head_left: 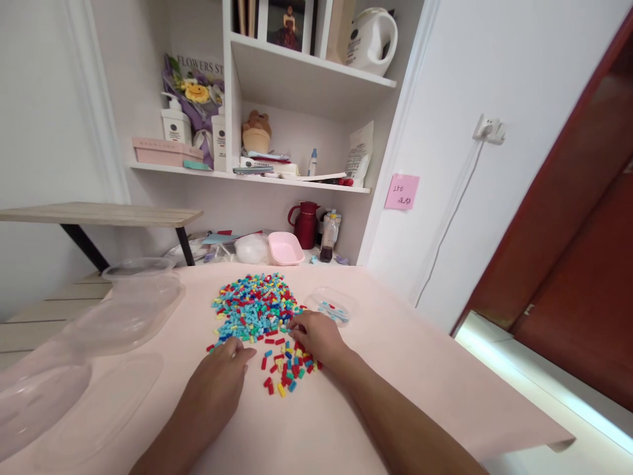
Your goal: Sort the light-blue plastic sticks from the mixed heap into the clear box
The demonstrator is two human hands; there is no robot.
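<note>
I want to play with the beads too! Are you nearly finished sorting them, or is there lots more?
Lots more. A few light blue beads already lie in the small clear dish. Right now the left hand and right hand rest on the near edge of the bead pile, fingers among the pieces. Most beads remain mixed there, and the big clear containers look empty.

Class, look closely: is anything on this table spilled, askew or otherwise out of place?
Yes: the small coloured beads lie loose in a heap on the pink table, not in the clear containers beside them. Both hands rest at the heap's near edge.
</note>
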